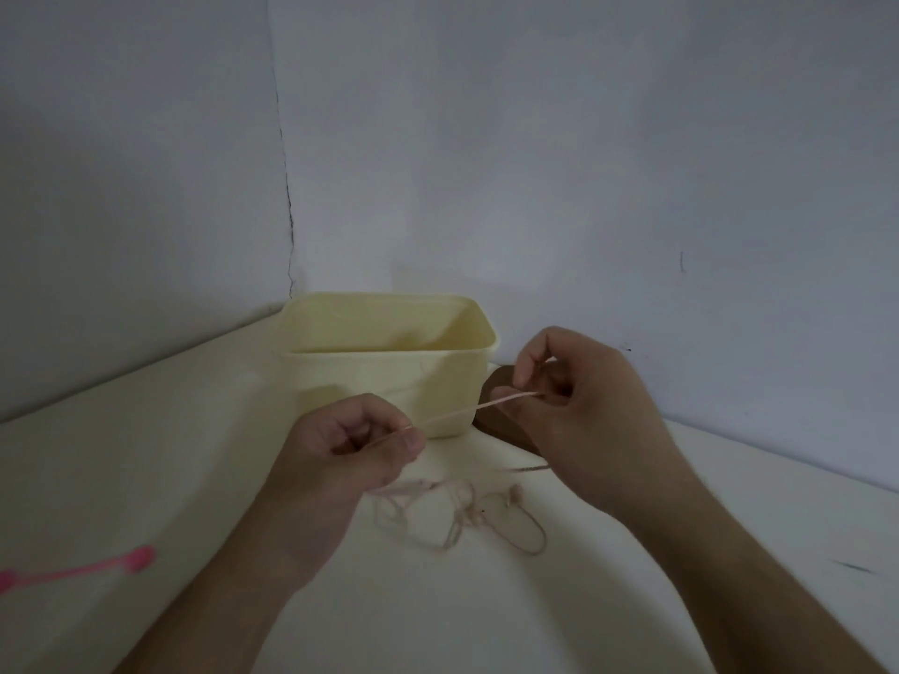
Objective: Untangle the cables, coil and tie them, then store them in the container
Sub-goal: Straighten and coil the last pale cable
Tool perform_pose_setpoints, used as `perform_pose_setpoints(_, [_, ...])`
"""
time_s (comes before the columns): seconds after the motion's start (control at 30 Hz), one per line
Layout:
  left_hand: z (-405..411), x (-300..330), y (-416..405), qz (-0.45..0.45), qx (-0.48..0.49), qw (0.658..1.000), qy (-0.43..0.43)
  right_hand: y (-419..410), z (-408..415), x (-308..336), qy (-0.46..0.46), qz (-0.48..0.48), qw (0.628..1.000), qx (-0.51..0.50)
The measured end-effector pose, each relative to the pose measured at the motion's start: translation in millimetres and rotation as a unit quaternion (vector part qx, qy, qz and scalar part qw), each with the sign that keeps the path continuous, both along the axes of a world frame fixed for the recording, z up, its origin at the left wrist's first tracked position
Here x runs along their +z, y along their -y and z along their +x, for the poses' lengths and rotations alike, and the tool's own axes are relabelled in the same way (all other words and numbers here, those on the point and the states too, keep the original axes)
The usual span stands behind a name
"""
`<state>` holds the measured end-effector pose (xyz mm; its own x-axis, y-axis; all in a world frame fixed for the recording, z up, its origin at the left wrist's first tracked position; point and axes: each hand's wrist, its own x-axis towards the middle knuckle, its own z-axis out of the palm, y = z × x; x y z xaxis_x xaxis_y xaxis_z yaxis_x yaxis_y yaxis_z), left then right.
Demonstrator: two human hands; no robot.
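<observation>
Both hands are raised a little above the white table point(146, 454), each pinching the same thin pale pink cable point(462, 412). The left hand point(350, 445) has its fingers curled in, and its grip presses the cable between thumb and forefinger. The right hand point(574, 406) sits higher and farther off, its grip also pressed together on the cable, thumb and fingertips closing round the strand. Between the 2 grips the cable runs as 1 taut, slightly rising line.

Below and just nearer than the grips, the rest of the cable lies loose on the table in a tangle of loops point(462, 518), with what looks like a small earbud-like end among them; the blur makes the detail hard to read. A strand trails from under the right hand down toward this tangle.

Beyond the grips stands the cream container point(369, 381), open at the top, close to the wall. A dark brown object point(496, 420) lies beside it, partly hidden behind the right hand. Far to the left of the left grip, a pink cable point(82, 571) lies on the table.
</observation>
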<state>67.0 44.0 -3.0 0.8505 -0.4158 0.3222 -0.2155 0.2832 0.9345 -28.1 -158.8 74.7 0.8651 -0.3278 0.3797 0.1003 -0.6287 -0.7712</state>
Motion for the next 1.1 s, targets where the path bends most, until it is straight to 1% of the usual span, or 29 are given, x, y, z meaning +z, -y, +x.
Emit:
perform_pose_setpoints(0.03, [0.1, 1.0, 1.0, 0.024, 0.051, 0.998, 0.026, 3.0, -2.0, 2.7, 0.015, -0.068, 0.997, -0.026])
perform_pose_setpoints(0.07, [1.4, 1.5, 1.5, 0.043, 0.101, 0.993, 0.040, 5.8, -3.9, 5.9, 0.027, -0.115, 0.992, -0.054])
perform_pose_setpoints(0.1, [3.4, 1.3, 1.6, 0.040, 0.139, 0.989, 0.032, 11.1, -5.3, 8.7, 0.042, -0.131, 0.987, -0.082])
perform_pose_setpoints(0.13, [6.3, 1.6, 0.7, 0.010, 0.152, 0.988, 0.003, 17.0, -6.7, 11.9, 0.055, -0.109, 0.987, -0.100])
perform_pose_setpoints(0.2, [11.5, 4.2, -3.5, -0.074, 0.120, 0.986, -0.084, 28.5, -10.8, 18.6, 0.054, 0.025, 0.994, -0.094])
perform_pose_setpoints(0.23, [14.2, 4.9, -5.5, -0.097, 0.099, 0.984, -0.111, 32.8, -12.3, 21.6, 0.040, 0.090, 0.992, -0.081])
perform_pose_setpoints(0.27, [16.9, 3.6, -7.0, -0.104, 0.087, 0.983, -0.124, 36.9, -14.2, 23.5, 0.024, 0.120, 0.989, -0.079])
perform_pose_setpoints(0.33, [20.2, 0.6, -9.3, -0.099, 0.081, 0.984, -0.124, 43.3, -16.6, 24.5, 0.005, 0.105, 0.989, -0.107])
perform_pose_setpoints(0.4, [22.1, -1.6, -10.4, -0.080, 0.092, 0.985, -0.123, 47.7, -18.5, 26.1, 0.013, 0.103, 0.984, -0.144])
perform_pose_setpoints(0.47, [24.5, -3.0, -10.8, -0.063, 0.115, 0.984, -0.121, 50.8, -21.3, 27.7, 0.052, 0.133, 0.974, -0.175])
perform_pose_setpoints(0.53, [26.2, -5.6, -11.4, -0.055, 0.149, 0.981, -0.113, 53.3, -22.9, 27.3, 0.103, 0.142, 0.962, -0.209])
perform_pose_setpoints(0.63, [28.8, -8.6, -12.4, -0.059, 0.182, 0.974, -0.117, 51.6, -22.8, 26.2, 0.167, 0.110, 0.948, -0.246])
perform_pose_setpoints(0.7, [28.4, -8.1, -11.7, -0.071, 0.168, 0.973, -0.138, 49.4, -22.5, 25.7, 0.167, 0.085, 0.953, -0.236])
perform_pose_setpoints(0.73, [27.9, -8.0, -11.0, -0.071, 0.160, 0.974, -0.147, 48.7, -22.0, 25.5, 0.139, 0.067, 0.960, -0.232])
perform_pose_setpoints(0.77, [26.4, -6.6, -9.5, -0.070, 0.151, 0.974, -0.152, 49.6, -21.1, 24.9, 0.089, 0.036, 0.968, -0.233])
perform_pose_setpoints(0.83, [23.0, -4.0, -6.1, -0.073, 0.126, 0.978, -0.152, 54.7, -19.0, 22.7, -0.064, -0.049, 0.972, -0.221])
perform_pose_setpoints(0.87, [22.5, -3.8, -5.0, -0.076, 0.114, 0.980, -0.148, 56.4, -18.2, 22.1, -0.147, -0.088, 0.964, -0.204])
perform_pose_setpoints(0.93, [21.3, -3.2, -3.7, -0.058, 0.100, 0.985, -0.126, 58.8, -16.7, 18.6, -0.300, -0.164, 0.925, -0.168])
perform_pose_setpoints(1.0, [19.1, -2.9, -3.6, 0.002, 0.100, 0.992, -0.081, 55.9, -16.2, 15.5, -0.408, -0.240, 0.874, -0.111])
perform_pose_setpoints(1.07, [12.9, -1.6, -1.4, 0.070, 0.093, 0.993, -0.022, 44.4, -19.4, 19.8, -0.464, -0.293, 0.836, -0.027])
perform_pose_setpoints(1.1, [7.6, -0.8, 0.5, 0.103, 0.094, 0.990, 0.016, 36.3, -22.1, 23.4, -0.453, -0.314, 0.834, 0.010])
